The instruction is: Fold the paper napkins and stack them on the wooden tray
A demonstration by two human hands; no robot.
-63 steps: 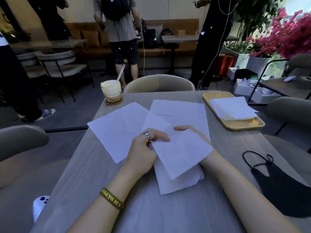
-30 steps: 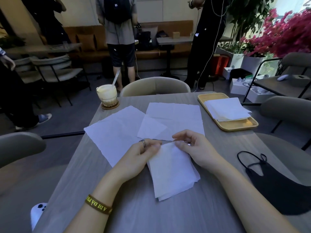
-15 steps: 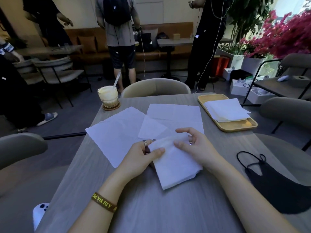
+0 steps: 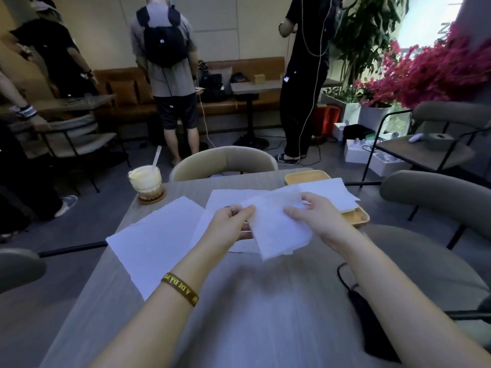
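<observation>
A folded white napkin (image 4: pixel 276 224) hangs in the air above the table, held by both hands. My left hand (image 4: pixel 228 224) pinches its left edge and my right hand (image 4: pixel 313 219) grips its right side. Two unfolded napkins lie flat beneath: one at the left (image 4: pixel 154 243), one farther back (image 4: pixel 228 197), partly hidden by my hands. The wooden tray (image 4: pixel 356 216) sits at the table's far right with folded napkins (image 4: pixel 332 192) on it.
An iced drink with a straw (image 4: pixel 145 181) stands on a coaster at the far left corner. A black face mask (image 4: pixel 372 322) lies at the right near edge. Chairs surround the table; people stand beyond it.
The napkin was folded smaller on the table, then both hands lifted it off the surface and carried it up and to the right, toward the tray.
</observation>
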